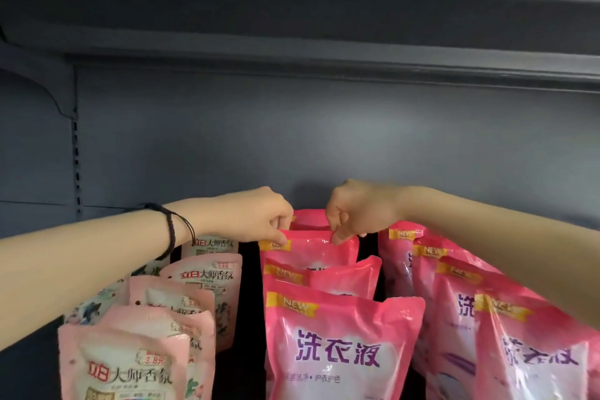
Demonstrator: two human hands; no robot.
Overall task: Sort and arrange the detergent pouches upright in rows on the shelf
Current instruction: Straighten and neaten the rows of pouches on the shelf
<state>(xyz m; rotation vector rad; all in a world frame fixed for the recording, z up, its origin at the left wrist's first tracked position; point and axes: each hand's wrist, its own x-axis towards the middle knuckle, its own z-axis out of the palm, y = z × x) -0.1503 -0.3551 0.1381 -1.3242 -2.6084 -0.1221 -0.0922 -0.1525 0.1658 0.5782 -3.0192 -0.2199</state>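
Head view:
- The left hand (259,219), a black braided cord bracelet (172,230) on its wrist, has its fingers curled down and pinches the top left corner of a glossy bright pink plastic detergent pouch with a yellow "NEW" tag (310,250).
- The right hand (360,213) has its fingers curled too, and its thumb and fingertips pinch the same pouch's top edge, right of the middle.
- This held pouch stands upright near the back of the middle row. Another bright pink pouch (308,219) is just behind it and two more of the same kind (341,344) stand in front.
- A right row of bright pink pouches (454,295) runs under the right forearm.
- A left row of pale pink pouches with red lettering (130,364) stands less evenly, some tilted.
- A dark grey metal back panel (324,140) closes the shelf behind the rows.
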